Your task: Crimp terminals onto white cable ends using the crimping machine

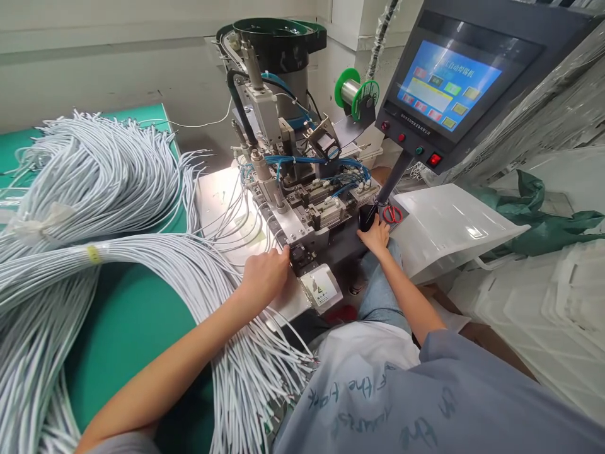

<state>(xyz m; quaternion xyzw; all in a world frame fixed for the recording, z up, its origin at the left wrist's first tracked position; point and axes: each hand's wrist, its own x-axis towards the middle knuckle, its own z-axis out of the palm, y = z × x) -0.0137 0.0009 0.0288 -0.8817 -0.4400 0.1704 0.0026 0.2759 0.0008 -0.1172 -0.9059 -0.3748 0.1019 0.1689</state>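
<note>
My left hand point(265, 276) is at the front of a benchtop soldering machine point(283, 202), its fingers curled and the tips against a small black clamp block point(302, 253). Whatever lies between those fingers is hidden. White cables point(208, 271) run past and under my left wrist. At the machine's right front corner, my right hand point(375, 236) rests against a black box-like part point(368, 217), thumb and fingers apart. Red-handled scissors point(392, 214) lie just beyond it. A white cover with a warning label point(322, 287) sits between my hands.
Cable bundles point(113, 170) cover much of the green table point(137, 321) at left. A touchscreen panel point(449, 82) stands at right on a post. Behind are a solder wire spool point(350, 92) and dark feeder bowl point(278, 47). A white plastic tray point(454, 221) and stacked bins point(534, 296) are rightward.
</note>
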